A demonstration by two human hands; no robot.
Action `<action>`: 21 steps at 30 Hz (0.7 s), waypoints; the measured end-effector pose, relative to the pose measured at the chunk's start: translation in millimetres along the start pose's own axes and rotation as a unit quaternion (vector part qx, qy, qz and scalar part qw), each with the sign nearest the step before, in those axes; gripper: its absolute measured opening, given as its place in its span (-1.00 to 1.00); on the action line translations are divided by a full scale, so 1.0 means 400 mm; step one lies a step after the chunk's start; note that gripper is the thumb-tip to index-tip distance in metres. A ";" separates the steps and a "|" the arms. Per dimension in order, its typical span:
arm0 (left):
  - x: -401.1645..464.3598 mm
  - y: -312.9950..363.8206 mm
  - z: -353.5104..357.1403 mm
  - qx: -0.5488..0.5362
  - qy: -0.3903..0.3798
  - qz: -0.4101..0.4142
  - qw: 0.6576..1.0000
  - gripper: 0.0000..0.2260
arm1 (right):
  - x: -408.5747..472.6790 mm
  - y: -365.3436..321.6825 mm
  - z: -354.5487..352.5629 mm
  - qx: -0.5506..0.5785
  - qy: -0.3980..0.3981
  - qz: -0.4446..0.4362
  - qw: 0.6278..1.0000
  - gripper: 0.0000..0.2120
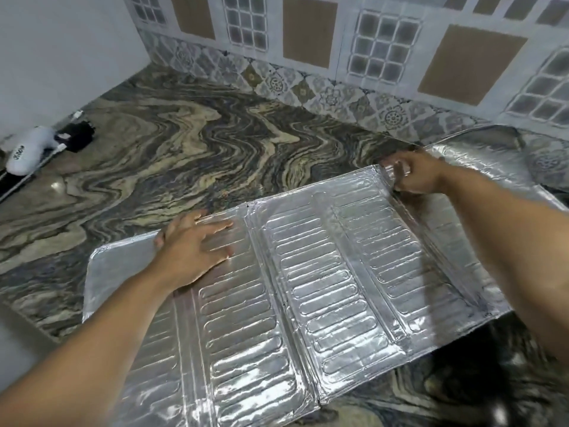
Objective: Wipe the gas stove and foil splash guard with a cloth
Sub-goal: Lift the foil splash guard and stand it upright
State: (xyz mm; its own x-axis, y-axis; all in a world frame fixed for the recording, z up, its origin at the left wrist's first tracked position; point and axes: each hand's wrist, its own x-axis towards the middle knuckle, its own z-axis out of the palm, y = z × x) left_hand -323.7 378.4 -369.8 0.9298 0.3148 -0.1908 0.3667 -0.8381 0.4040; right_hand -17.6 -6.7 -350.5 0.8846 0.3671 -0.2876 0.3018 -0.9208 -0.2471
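Bare forearms, sleeveless to the frame edge, ringless fingers.

Left hand flat on foil guard; right hand seemingly pinching it.

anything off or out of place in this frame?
The foil splash guard lies flat on the counter instead of standing, with its near edge hanging over the counter's front. Its right panel is kinked upward where the right hand pinches the far edge. The left hand presses it flat. No cloth or stove in view.
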 end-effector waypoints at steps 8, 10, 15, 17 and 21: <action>0.040 -0.005 -0.041 0.035 0.011 0.033 0.999 -0.51 | -0.028 -0.055 -0.082 -0.215 0.030 -0.060 0.974 -0.58; 0.044 -0.005 -0.063 0.048 -0.005 0.043 0.998 -0.50 | -0.035 -0.056 -0.096 -0.222 0.042 -0.075 0.971 -0.62; 0.026 -0.007 -0.126 0.138 -0.044 0.035 0.989 -0.50 | -0.080 -0.044 -0.160 -0.184 0.062 -0.094 0.976 -0.78; 0.016 -0.017 -0.149 0.098 -0.043 0.053 0.993 -0.44 | -0.101 -0.033 -0.194 -0.216 0.075 -0.088 0.969 -0.80; 0.003 -0.011 -0.209 0.085 -0.064 0.073 0.992 -0.39 | -0.154 0.006 -0.264 -0.211 0.081 -0.071 0.972 -0.55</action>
State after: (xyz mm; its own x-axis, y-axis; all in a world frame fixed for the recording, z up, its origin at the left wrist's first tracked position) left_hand -321.5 419.7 -297.2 0.9568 0.1342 -0.2579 0.2072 -0.9370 0.2811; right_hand -33.8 -45.3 -235.8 0.8573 0.5004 -0.1209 0.5137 -0.8470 0.1366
